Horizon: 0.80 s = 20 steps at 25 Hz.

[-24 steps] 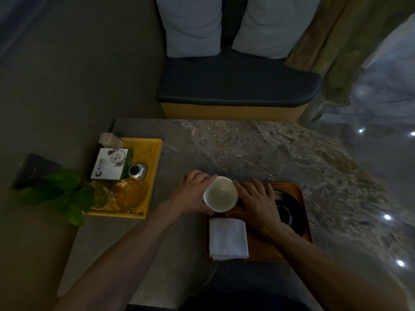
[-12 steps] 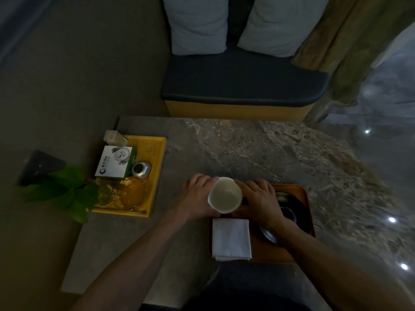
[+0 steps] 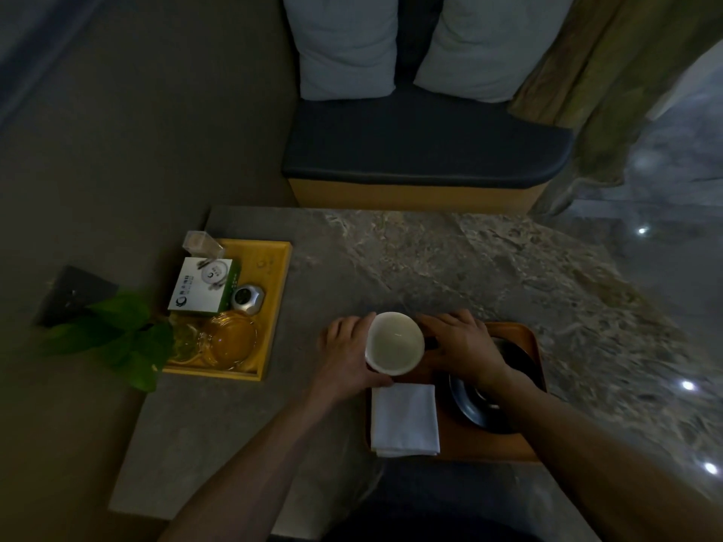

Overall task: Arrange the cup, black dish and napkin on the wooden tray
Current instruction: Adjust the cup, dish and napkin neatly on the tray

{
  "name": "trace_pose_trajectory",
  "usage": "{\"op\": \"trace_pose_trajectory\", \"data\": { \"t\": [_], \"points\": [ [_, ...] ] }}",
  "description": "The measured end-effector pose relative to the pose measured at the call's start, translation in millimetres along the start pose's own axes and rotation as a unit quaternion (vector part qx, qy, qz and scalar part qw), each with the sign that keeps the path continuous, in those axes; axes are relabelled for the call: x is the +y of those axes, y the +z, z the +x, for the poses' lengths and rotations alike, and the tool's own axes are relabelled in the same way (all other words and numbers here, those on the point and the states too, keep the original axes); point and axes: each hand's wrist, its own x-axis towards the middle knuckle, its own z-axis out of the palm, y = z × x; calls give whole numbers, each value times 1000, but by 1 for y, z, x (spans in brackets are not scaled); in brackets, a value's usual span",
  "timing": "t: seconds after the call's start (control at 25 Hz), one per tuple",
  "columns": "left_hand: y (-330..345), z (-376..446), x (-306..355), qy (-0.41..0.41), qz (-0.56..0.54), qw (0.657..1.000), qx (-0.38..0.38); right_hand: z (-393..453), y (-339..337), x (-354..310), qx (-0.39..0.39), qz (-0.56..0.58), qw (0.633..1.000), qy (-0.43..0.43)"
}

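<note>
On a dim marble bench (image 3: 450, 264), we cup the white cup (image 3: 395, 343) between our left hand (image 3: 349, 352) and right hand (image 3: 461, 346), fingers curled round its sides, at the wooden tray's (image 3: 461, 444) far left corner; napkin (image 3: 405, 419) and black dish (image 3: 489, 400) lie on it

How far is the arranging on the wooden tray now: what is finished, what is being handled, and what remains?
Looks done: the napkin lies folded on the wooden tray, and the black dish sits on its right side.

In hand: the left hand and right hand hold the cup between them at the tray's far left corner.

Left: letting go of the cup; whether it already rests on the tray cannot be told.
</note>
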Motion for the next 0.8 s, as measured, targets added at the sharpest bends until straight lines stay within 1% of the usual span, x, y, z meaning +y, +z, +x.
{"op": "trace_pose_trajectory", "data": {
  "t": [0.08, 0.16, 0.36, 0.64, 0.8],
  "points": [
    [-6, 3, -6, 8, 25, 999, -24, -6, 0, 7, 36, 9, 999, 22],
    [-10, 7, -9, 16, 40, 998, -40, -13, 0, 11, 58, 24, 998, 22],
    [-13, 12, -6, 20, 16, 999, -43, -17, -4, 5, 71, 59, 995, 28],
    [-15, 15, -1, 19, 5, 999, -44, -14, -3, 6, 78, 43, 995, 46],
    [-13, 19, 2, 22, 0, 999, -42, -13, -4, 13, 67, 44, 995, 53]
  ]
}}
